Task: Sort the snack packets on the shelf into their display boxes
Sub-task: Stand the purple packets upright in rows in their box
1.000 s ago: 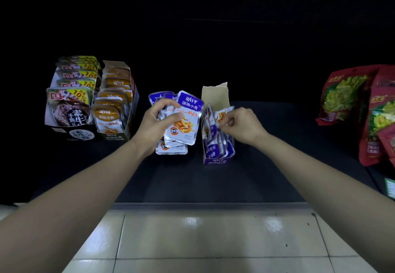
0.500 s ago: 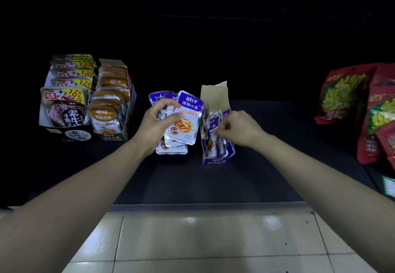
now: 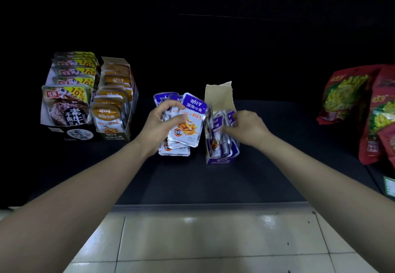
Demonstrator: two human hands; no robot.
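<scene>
In the head view, the left hand [image 3: 159,126] gripped a fan of purple packets [image 3: 189,123], thumb across the front, their long axis nearly upright above the shelf [image 3: 213,185]. The right hand [image 3: 249,128], fingers curled, pinched the boxed packets [image 3: 218,123] standing upright in the purple display box [image 3: 221,161].

White on the purple packet [image 3: 189,120] at the front of the fanned stack: 劲仔, 深海小鱼, with 一秒上头 in orange below. The same 劲仔 深海小鱼 on the front orange packet [image 3: 106,118]. On the brown packet [image 3: 66,106] at far left — 10%, 素牛, 手撕. Across the front of the purple display box [image 3: 221,161] — 深海小鱼.
</scene>
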